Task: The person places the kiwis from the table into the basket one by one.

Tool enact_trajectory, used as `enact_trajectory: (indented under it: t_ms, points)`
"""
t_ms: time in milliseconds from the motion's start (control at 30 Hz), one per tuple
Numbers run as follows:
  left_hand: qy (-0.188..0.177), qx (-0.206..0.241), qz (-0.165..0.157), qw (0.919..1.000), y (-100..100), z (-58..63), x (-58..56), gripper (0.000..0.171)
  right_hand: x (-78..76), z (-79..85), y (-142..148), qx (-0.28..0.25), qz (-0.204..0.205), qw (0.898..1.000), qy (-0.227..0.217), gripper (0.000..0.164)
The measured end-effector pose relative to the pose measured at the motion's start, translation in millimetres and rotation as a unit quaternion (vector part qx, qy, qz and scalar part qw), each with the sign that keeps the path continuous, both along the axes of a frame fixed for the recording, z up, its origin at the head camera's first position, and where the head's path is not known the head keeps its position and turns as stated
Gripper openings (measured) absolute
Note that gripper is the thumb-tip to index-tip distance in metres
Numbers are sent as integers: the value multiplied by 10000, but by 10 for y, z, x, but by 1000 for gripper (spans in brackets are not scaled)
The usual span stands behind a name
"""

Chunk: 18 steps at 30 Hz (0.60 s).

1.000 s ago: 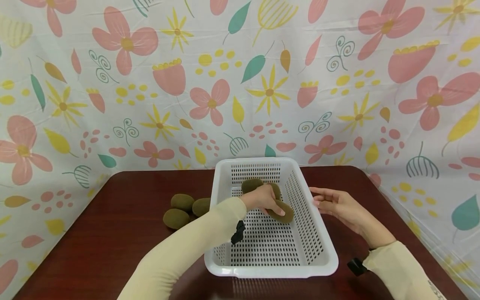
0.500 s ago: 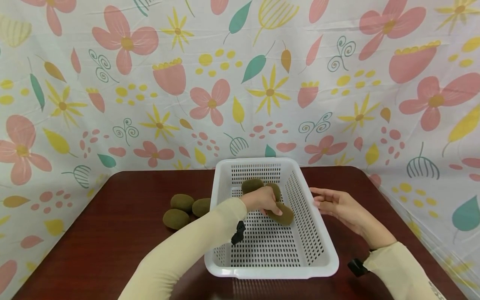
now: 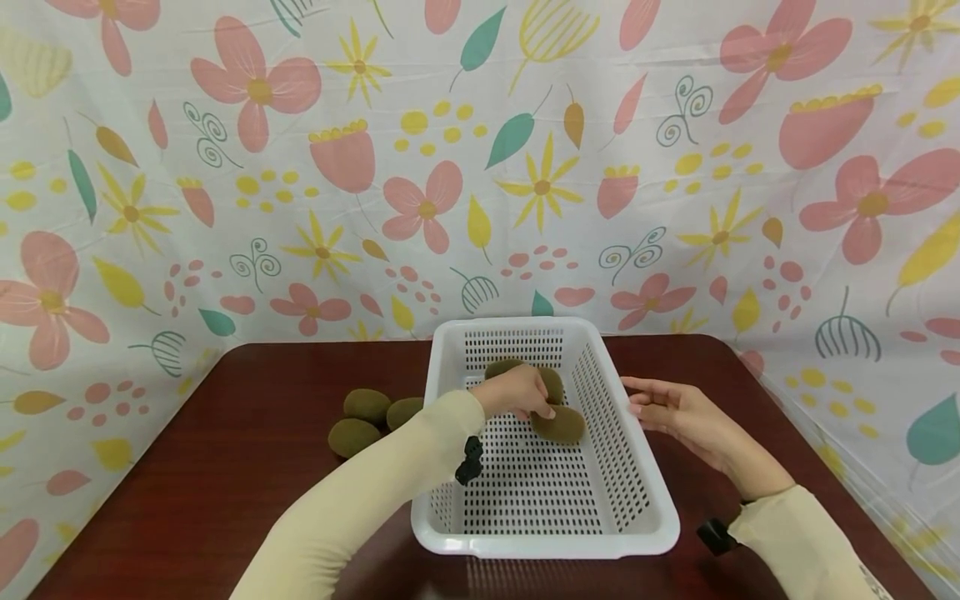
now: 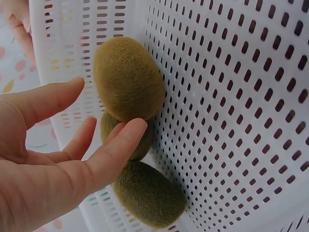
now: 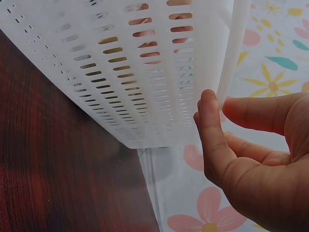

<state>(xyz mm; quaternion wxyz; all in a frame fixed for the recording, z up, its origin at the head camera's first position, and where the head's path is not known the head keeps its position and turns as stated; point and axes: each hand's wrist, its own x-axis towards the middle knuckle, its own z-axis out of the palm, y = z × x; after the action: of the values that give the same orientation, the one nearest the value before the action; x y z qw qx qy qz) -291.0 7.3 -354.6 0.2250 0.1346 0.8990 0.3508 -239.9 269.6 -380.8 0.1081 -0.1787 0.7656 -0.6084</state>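
Inside a white perforated plastic basket (image 3: 542, 543) lie several brown fuzzy kiwifruit. The left hand (image 3: 517, 392) is over the nearest kiwi (image 3: 558, 425). In the left wrist view that kiwi (image 4: 128, 77) rests free, with the left hand's fingers (image 4: 108, 152) spread beside it. Another kiwi (image 4: 148, 194) lies farther along the basket wall, and a third is partly hidden behind the fingers. At the basket's right side, the right hand (image 3: 686, 421) holds the rim lightly, thumb and fingertips on either side of it in the right wrist view.
Left of the basket, several more kiwifruit (image 3: 367, 406) sit together on the dark red-brown table (image 3: 247, 442); the left sleeve partly covers that group. A flower-patterned cloth (image 3: 420, 108) hangs behind and along the sides of the table.
The left hand has let go of the nearest kiwi, which now lies on the basket floor, and has drawn back slightly to the left. The right hand stays at the rim.
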Motion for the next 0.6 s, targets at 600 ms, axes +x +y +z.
enact_trajectory:
  t_ms: [600]
  points:
    - [9,409,61,9991,-119,169,-30,18,-18,-8,11,43,-48,9999,-95,58]
